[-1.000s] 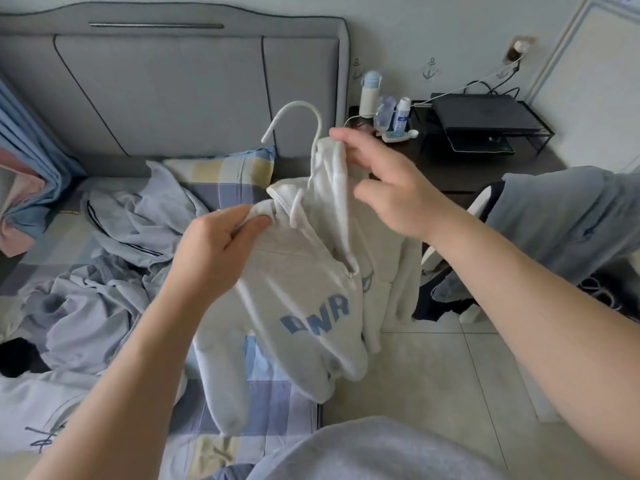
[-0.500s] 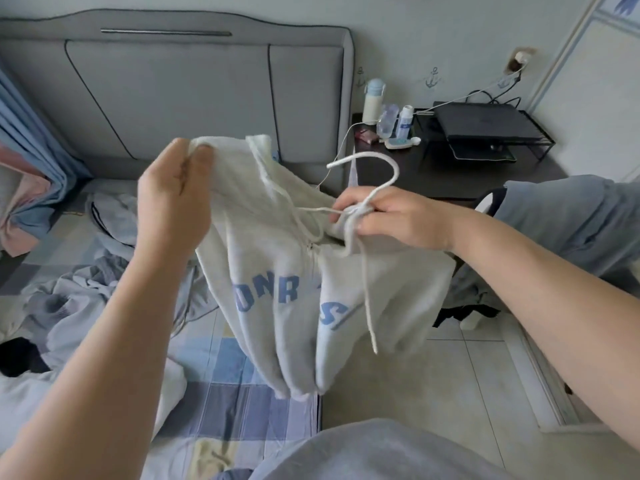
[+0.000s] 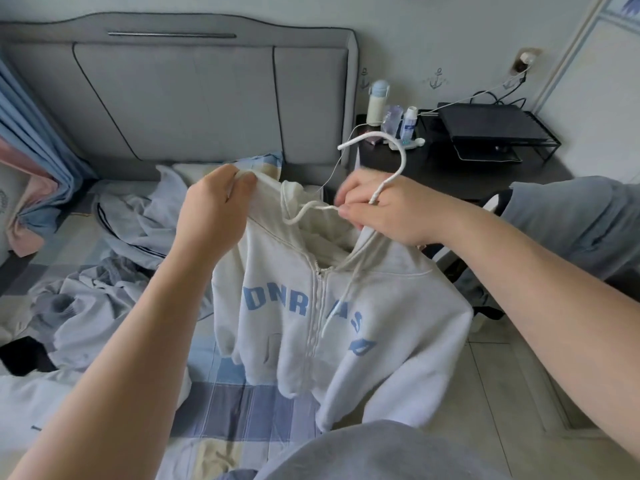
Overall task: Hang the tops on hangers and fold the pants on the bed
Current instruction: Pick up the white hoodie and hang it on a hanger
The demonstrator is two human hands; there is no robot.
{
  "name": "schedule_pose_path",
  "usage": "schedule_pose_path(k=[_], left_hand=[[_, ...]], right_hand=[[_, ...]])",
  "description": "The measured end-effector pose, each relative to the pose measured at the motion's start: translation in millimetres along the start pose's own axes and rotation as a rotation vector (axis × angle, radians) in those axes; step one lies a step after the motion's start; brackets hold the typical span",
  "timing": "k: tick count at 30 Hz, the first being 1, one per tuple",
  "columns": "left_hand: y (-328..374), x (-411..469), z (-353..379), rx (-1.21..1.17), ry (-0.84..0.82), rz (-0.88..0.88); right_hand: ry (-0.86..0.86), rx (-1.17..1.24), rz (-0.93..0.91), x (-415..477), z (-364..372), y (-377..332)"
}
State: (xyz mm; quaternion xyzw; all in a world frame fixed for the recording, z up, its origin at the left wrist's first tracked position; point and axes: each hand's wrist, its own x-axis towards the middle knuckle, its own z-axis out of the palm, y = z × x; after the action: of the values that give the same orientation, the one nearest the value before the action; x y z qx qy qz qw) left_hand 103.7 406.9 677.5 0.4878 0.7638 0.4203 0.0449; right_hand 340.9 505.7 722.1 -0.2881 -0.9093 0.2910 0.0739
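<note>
The hoodie [image 3: 374, 327], pale grey with blue letters and its zip closed, hangs in the air over the edge of the bed [image 3: 242, 410]. The left hand [image 3: 216, 209] has its grip pinched on the cloth at one shoulder beside the hood, while the right hand [image 3: 394, 211] has its grip curled round the neck of the white hanger [image 3: 402, 161], hook standing above the knuckles, and also pinches a drawstring [image 3: 311, 206]. Loose grey clothes [image 3: 104, 271] lie crumpled on the bed, and bottles [image 3: 375, 102] stand on the dark worktop [image 3: 450, 174] beside the headboard.
</note>
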Motion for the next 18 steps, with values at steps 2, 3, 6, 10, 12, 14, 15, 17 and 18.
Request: schedule_pose_path(k=[2,3,6,10,12,14,15,17,18], left_hand=[[-3,1,1,0.008,0.027,-0.046],[-6,1,2,0.012,0.045,-0.062],[-12,-2,7,0.056,0.087,-0.090],[-11,-5,9,0.143,0.083,-0.005],[-5,-12,9,0.081,-0.044,0.242],[-1,-24,15,0.141,-0.177,0.436],[-1,-27,19,0.174,-0.199,0.462],[-3,-30,25,0.151,-0.181,0.426],[-4,-31,27,0.134,-0.151,0.404]], right_hand=[[-0.060,0.064,0.017,1,1,0],[-0.082,0.080,0.033,0,1,0],[-0.130,0.160,0.068,0,3,3],[-0.079,0.300,0.030,3,9,4],[-0.036,0.375,0.027,7,9,5],[-0.022,0.428,0.032,9,8,8],[-0.019,0.413,0.027,10,8,10],[-0.002,0.326,0.020,10,8,15],[0.030,0.286,0.009,10,9,18]])
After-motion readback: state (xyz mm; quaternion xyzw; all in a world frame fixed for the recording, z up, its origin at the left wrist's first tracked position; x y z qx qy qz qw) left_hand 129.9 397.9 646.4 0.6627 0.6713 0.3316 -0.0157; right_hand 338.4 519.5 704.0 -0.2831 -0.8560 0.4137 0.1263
